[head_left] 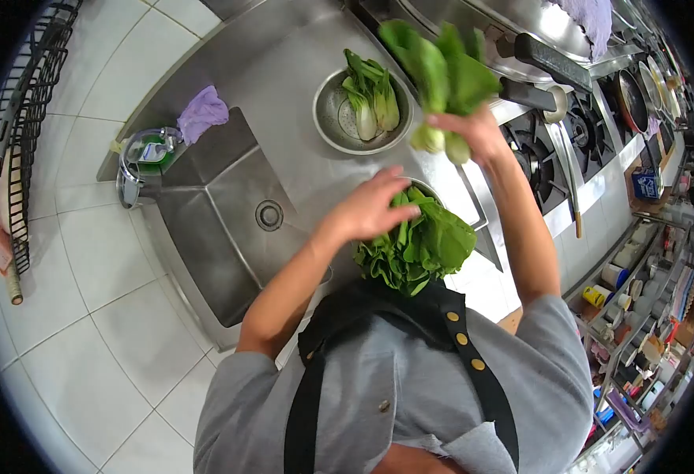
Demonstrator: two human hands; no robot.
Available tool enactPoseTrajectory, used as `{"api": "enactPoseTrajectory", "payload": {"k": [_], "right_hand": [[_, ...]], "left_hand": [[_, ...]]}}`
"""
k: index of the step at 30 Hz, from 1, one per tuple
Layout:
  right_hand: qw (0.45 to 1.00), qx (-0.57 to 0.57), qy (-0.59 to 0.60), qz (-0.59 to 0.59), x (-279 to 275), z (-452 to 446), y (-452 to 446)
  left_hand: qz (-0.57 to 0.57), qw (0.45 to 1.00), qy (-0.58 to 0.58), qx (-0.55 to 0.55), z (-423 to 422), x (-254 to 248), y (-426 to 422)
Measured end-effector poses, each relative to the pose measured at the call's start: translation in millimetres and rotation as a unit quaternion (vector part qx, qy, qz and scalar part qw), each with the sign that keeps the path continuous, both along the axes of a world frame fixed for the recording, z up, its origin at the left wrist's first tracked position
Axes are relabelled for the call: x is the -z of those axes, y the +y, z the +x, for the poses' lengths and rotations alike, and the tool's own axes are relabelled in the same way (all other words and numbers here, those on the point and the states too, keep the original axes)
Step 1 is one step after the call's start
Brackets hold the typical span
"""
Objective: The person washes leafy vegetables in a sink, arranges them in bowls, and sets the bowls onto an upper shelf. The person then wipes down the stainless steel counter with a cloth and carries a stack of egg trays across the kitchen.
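- Raised leafy greens (435, 75): bright green, paler stems
- Heaped leafy greens (422, 249): deep green
- Bowl (329, 118): silver-grey
- Cloth (203, 115): lilac
- Apron (362, 310): black, gold buttons (462, 339)
- Shirt (347, 395): grey
- Tiles (66, 272): white, grey grid lines

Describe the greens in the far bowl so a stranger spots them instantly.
From the sink, look up and right to the far metal bowl. The greens inside lie untouched, unlike the bunch in the right hand and the leaves under the left hand.
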State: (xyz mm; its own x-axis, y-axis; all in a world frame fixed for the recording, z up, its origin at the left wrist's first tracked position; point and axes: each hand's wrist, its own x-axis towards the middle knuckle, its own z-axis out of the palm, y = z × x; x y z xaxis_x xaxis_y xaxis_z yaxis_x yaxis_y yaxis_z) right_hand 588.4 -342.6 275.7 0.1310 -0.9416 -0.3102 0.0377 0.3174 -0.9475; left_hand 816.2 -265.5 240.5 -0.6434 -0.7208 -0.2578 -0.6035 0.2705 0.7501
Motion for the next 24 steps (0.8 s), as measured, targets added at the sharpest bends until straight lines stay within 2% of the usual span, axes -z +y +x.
{"api": "enactPoseTrajectory", "payload": {"k": [1, 3, 7, 8, 9, 11, 12, 14, 15, 17, 18, 19, 21, 22, 24], "right_hand": [[0.997, 0.026, 0.008, -0.074, 6.9, -9.4, 14.9], [0.991, 0.034, 0.088, -0.093, -7.1, -15.5, 50.6], [0.973, -0.041, 0.153, -0.166, 27.6, -9.2, 85.1], [0.979, -0.037, 0.089, -0.177, 27.4, 3.3, 88.5], [0.99, -0.06, 0.082, -0.101, 5.8, 13.6, 91.4], [0.978, -0.064, -0.026, -0.197, 21.6, 21.4, 86.5], [0.976, -0.095, -0.039, -0.194, 23.7, 22.6, 82.9], [0.968, -0.159, -0.063, -0.186, 23.9, 26.6, 76.1], [0.947, -0.214, -0.067, -0.228, 24.8, 30.1, 71.8], [0.891, -0.325, -0.077, -0.308, 27.8, 39.9, 65.4], [0.886, -0.355, -0.055, -0.294, 39.7, 47.5, 67.8], [0.883, -0.383, -0.063, -0.265, 48.7, 52.4, 68.9], [0.829, -0.416, 0.004, -0.373, 57.7, 61.9, 65.3], [0.818, -0.424, 0.041, -0.386, 55.8, 61.1, 64.3], [0.794, -0.436, 0.115, -0.409, 39.8, 54.6, 62.8]], "left_hand": [[-0.036, 0.995, -0.085, 0.035, -7.9, -10.7, 17.0], [-0.054, 0.983, -0.167, 0.055, -15.9, -27.8, 40.4], [-0.063, 0.982, -0.171, 0.04, -22.6, -38.4, 59.4], [-0.11, 0.979, -0.166, 0.037, -25.3, -39.1, 62.3], [-0.047, 0.985, -0.162, 0.031, -28.5, -41.7, 64.9], [0.076, 0.986, -0.149, 0.017, -34.6, -47.4, 70.0], [0.048, 0.99, -0.129, 0.009, -34.7, -43.0, 75.3], [0.071, 0.988, -0.137, -0.003, -35.6, -47.8, 77.4], [0.082, 0.987, -0.139, -0.011, -35.8, -49.8, 78.2], [-0.004, 0.998, -0.068, -0.007, -33.5, -31.7, 88.7], [-0.048, 0.998, -0.034, -0.004, -32.5, -28.8, 92.5], [0.008, 0.999, -0.045, -0.004, -31.8, -28.8, 95.7], [0.124, 0.99, -0.067, -0.002, -33.8, -47.7, 98.1], [0.134, 0.982, -0.131, -0.022, -32.3, -66.1, 102.2], [0.04, 0.994, 0.072, -0.075, -11.0, -80.7, 118.6]]}}
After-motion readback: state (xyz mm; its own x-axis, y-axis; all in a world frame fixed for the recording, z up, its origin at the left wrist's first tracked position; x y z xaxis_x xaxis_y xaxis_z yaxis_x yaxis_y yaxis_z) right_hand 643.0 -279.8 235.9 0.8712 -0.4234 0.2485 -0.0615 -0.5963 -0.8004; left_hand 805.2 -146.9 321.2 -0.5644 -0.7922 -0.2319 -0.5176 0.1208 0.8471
